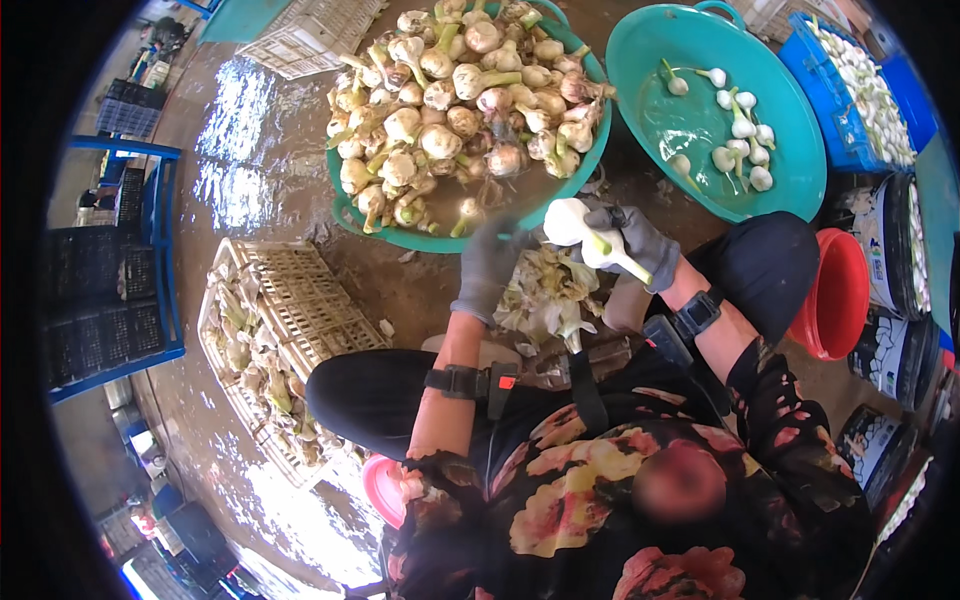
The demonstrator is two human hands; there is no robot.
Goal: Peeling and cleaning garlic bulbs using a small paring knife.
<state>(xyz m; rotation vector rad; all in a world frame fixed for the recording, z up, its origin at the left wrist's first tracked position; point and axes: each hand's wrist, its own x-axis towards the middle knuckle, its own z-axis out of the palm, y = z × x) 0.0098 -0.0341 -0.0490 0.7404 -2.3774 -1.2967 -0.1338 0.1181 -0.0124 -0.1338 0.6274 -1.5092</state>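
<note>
In my gloved right hand are two white garlic bulbs with short green stems, held side by side. My left hand, also in a grey glove, is just left of them at the near rim of a green tub; its fingers are blurred, and I cannot tell whether they hold anything. That tub is heaped with soil-stained garlic bulbs standing in brown water. Below my hands lies a pile of loose garlic skins between my legs.
A second green tub at the right holds several clean garlic bulbs. Beyond it stands a blue crate of white bulbs. A red bucket is by my right knee. At left, a plastic crate holds peelings on the wet floor.
</note>
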